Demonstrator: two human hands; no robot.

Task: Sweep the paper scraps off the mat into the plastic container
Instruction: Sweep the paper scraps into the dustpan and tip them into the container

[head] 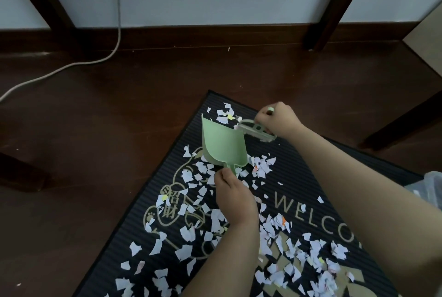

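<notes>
A dark ribbed welcome mat (153, 232) lies on the floor, strewn with several white paper scraps (184, 234). My left hand (233, 197) grips the handle of a pale green dustpan (221, 144), tilted up on its edge over the mat's far part. My right hand (277, 118) is shut on a small green hand brush (257, 130) right beside the dustpan's far right corner, near a cluster of scraps (224, 113). The clear plastic container (428, 185) shows only partly at the right edge, behind my right forearm.
Dark wooden floor (107, 117) surrounds the mat. A white cable (71, 64) trails across the floor at the left. Dark furniture legs (334, 4) stand along the wall, and another leg (401, 122) stands at the right.
</notes>
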